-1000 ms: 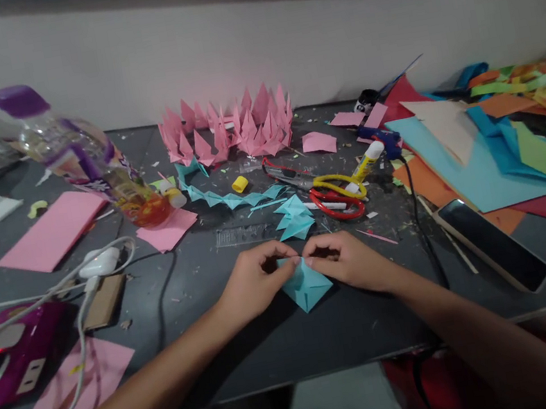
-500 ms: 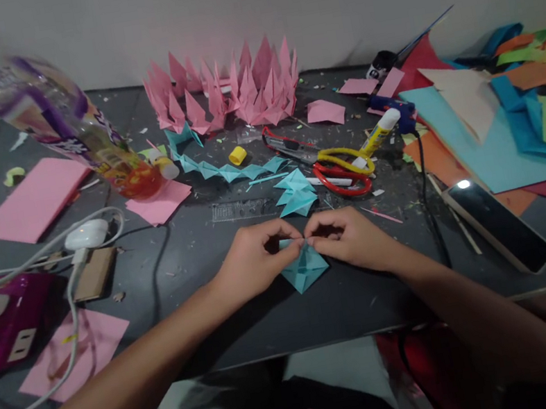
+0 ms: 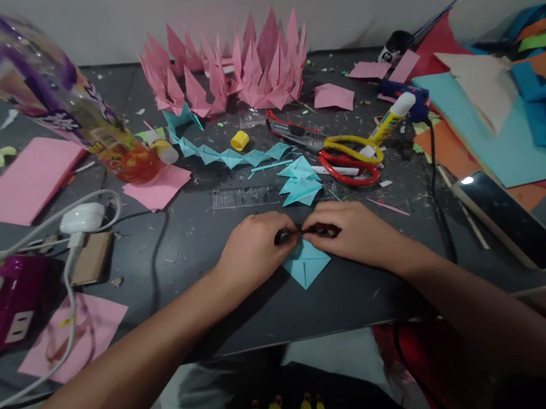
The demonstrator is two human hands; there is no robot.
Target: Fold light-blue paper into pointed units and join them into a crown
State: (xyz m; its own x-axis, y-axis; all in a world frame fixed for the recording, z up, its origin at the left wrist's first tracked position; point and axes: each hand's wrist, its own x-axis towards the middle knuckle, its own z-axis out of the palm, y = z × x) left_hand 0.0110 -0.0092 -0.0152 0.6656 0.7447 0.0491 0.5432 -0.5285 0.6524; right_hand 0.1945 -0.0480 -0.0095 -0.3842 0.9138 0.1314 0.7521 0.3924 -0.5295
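Near the table's front edge lies a folded light-blue paper [image 3: 307, 266], creased into a diamond shape. My left hand [image 3: 260, 247] pinches its far corner between thumb and fingers. From the other side my right hand [image 3: 351, 233] pinches the same far part, its fingertips almost touching the left ones. The fingers cover the pinched edge. Just beyond the hands sits a small stack of folded light-blue pieces [image 3: 301, 182]. A row of joined blue folded pieces [image 3: 230, 158] curves off behind it to the left.
Pink folded-paper points [image 3: 223, 76] stand by the wall. Scissors with red and yellow handles [image 3: 352, 159], a glue stick [image 3: 392, 118], a clear ruler [image 3: 243, 197] and a phone [image 3: 511, 219] lie around. A bottle [image 3: 104, 143] stands left. Coloured paper sheets [image 3: 478, 140] pile up right.
My fingertips have drawn closer together over the paper's far corner, and the knuckles now turn more over it. The whole view has tilted slightly downward.
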